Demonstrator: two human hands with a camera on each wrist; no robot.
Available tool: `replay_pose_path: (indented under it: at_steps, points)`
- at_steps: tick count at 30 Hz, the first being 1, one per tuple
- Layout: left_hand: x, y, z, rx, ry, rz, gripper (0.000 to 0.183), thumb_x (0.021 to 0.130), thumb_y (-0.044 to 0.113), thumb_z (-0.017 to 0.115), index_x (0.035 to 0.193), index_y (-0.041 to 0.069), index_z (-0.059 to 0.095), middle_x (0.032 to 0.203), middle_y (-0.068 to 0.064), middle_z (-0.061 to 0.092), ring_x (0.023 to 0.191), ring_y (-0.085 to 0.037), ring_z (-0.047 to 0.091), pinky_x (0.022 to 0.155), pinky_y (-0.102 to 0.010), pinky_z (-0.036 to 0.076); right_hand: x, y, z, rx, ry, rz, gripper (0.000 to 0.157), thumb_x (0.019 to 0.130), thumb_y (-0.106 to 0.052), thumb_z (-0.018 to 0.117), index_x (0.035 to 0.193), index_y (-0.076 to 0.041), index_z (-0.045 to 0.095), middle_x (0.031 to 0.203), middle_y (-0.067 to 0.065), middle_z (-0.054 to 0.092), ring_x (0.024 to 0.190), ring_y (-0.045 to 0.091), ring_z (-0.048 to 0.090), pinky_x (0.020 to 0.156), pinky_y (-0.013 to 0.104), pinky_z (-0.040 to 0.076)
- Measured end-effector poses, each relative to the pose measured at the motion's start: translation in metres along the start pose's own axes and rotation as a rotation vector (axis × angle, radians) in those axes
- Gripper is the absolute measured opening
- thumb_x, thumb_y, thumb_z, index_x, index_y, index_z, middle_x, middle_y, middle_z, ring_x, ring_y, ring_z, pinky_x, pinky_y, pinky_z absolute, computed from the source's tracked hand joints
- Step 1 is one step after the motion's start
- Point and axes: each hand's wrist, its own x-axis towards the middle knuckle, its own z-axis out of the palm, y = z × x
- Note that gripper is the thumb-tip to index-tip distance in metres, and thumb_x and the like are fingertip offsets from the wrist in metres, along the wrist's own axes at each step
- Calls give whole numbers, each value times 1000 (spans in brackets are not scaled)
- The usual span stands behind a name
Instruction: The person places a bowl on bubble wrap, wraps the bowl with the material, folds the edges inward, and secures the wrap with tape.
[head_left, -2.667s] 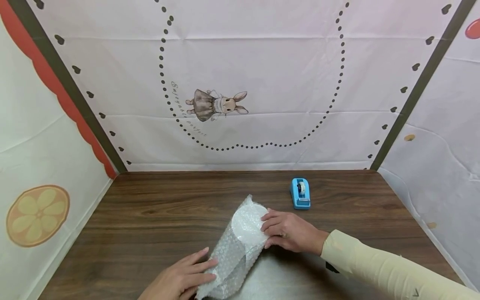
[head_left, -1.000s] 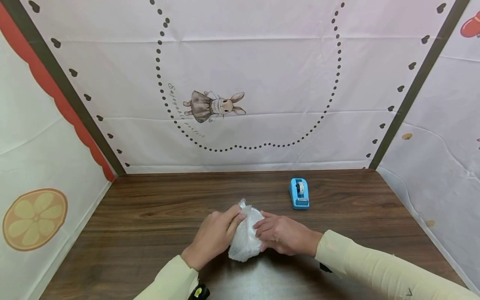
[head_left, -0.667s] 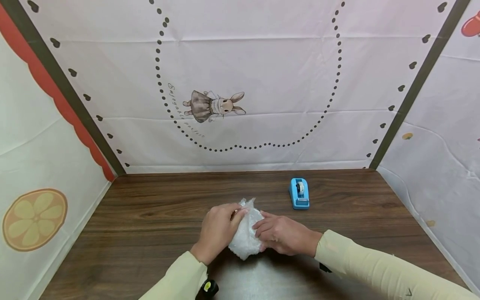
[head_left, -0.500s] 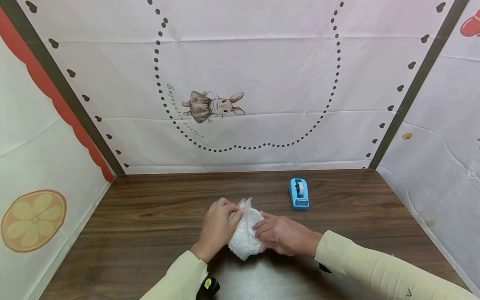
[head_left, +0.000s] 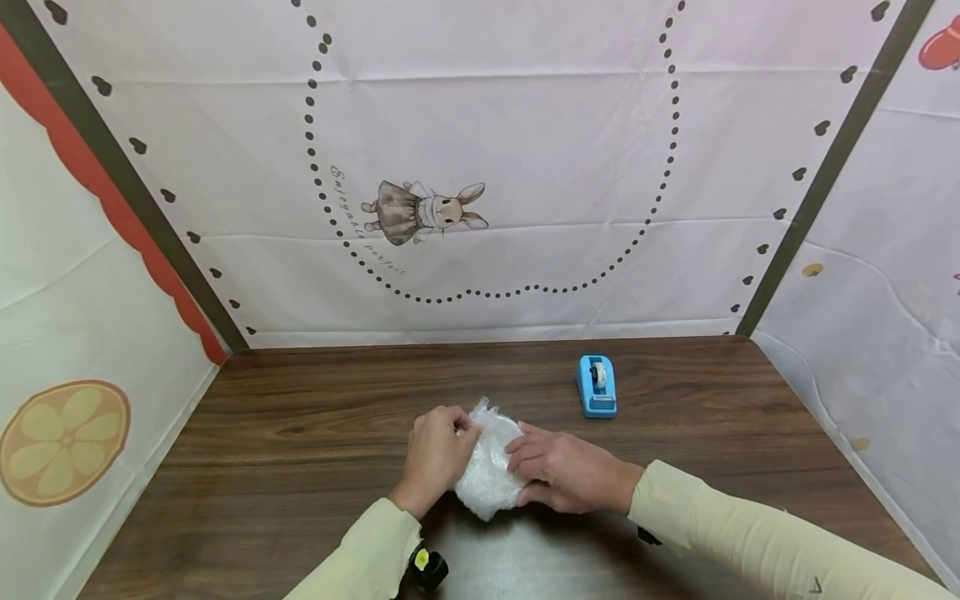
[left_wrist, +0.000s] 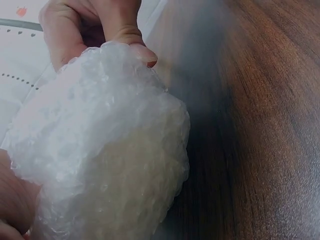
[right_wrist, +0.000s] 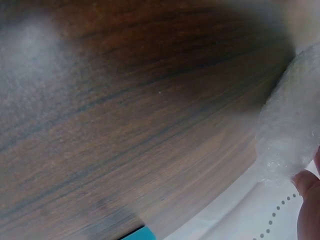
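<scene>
A compact bundle of bubble wrap (head_left: 486,479) stands on the dark wooden table, with crumpled film peaking at its far end. My left hand (head_left: 437,450) pinches the film at the upper left of the bundle between thumb and fingers. On the opposite side, my right hand (head_left: 561,468) grips the bundle with its fingers over the edge and the thumb lower down. The left wrist view shows the bubble wrap (left_wrist: 95,135) close up, its lower part beige in shade; layers of film hide what is inside. Part of the bubble wrap (right_wrist: 292,120) also shows in the right wrist view.
A blue tape dispenser (head_left: 597,387) with a roll in it stands behind and to the right of the bundle. The wooden table (head_left: 315,400) ends at a printed white cloth wall (head_left: 525,167), with more cloth on both sides.
The long loose wrap has been folded up over the round white end, which is now covered. My left hand moved from the near end to the upper left; my right hand stayed about in place.
</scene>
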Motion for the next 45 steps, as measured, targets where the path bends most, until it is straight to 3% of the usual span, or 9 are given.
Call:
replay_pose_path:
  at_steps: [7, 12, 15, 20, 23, 29, 35, 41, 45]
  points:
    - [0, -2, 1, 6, -6, -1, 17, 88, 19, 83, 77, 10, 73, 80, -4, 71, 75, -20, 66, 68, -37, 52, 2, -11, -3, -70, 73, 41, 39, 100, -46, 68, 119, -13, 71, 126, 0, 70, 129, 18, 62, 116, 42, 49]
    - [1, -1, 1, 8, -4, -6, 18, 87, 19, 83, 75, 10, 72, 81, -4, 70, 77, -21, 66, 69, -38, 53, 17, -34, -3, -151, 148, 21, 32, 99, -47, 69, 114, -20, 71, 115, -5, 67, 108, 12, 63, 99, 34, 55]
    - [2, -1, 0, 4, 5, -18, 19, 87, 19, 83, 75, 10, 71, 80, -4, 69, 77, -21, 66, 69, -38, 53, 27, -47, 1, -195, 130, 21, 30, 95, -52, 72, 102, -23, 69, 102, -8, 60, 91, 8, 54, 83, 25, 48]
    - [2, -1, 0, -13, 10, 1, 18, 87, 17, 83, 75, 10, 71, 81, -3, 69, 76, -20, 65, 68, -37, 52, 36, -54, 6, -257, 91, 74, 29, 97, -48, 72, 84, -24, 61, 88, -9, 53, 78, 7, 41, 72, 21, 30]
    - [2, -5, 2, -27, 24, 32, 18, 86, 13, 83, 75, 9, 69, 79, -4, 68, 74, -18, 63, 67, -35, 51, 36, -53, 6, -202, 109, 145, 29, 100, -38, 70, 77, -24, 58, 85, -10, 53, 77, 7, 42, 71, 20, 31]
    - [1, -10, 4, -23, 23, 67, 20, 87, 12, 83, 75, 9, 67, 81, -3, 67, 75, -17, 61, 69, -33, 50, 28, -51, 3, 2, 217, 368, 32, 99, -20, 70, 72, -21, 53, 75, -11, 47, 72, 3, 38, 70, 19, 35]
    - [0, -9, 5, 4, 24, 77, 22, 89, 14, 82, 76, 9, 65, 79, -2, 64, 72, -17, 59, 67, -33, 50, 24, -50, 7, 107, 291, 486, 37, 93, -8, 66, 67, -20, 43, 70, -13, 39, 65, 0, 32, 60, 15, 31]
    - [-1, -9, 7, 29, 46, 118, 23, 91, 13, 80, 77, 10, 62, 76, -1, 60, 70, -16, 56, 65, -32, 48, 23, -45, 14, 76, 313, 506, 32, 85, -3, 66, 69, -17, 42, 73, -8, 41, 61, -1, 30, 53, 14, 28]
    - [-1, -9, 8, 29, 53, 134, 23, 91, 13, 79, 77, 10, 61, 76, -1, 59, 70, -16, 56, 65, -33, 48, 19, -41, 17, 9, 310, 392, 20, 82, 2, 67, 82, -16, 58, 93, -4, 54, 68, 1, 40, 59, 15, 38]
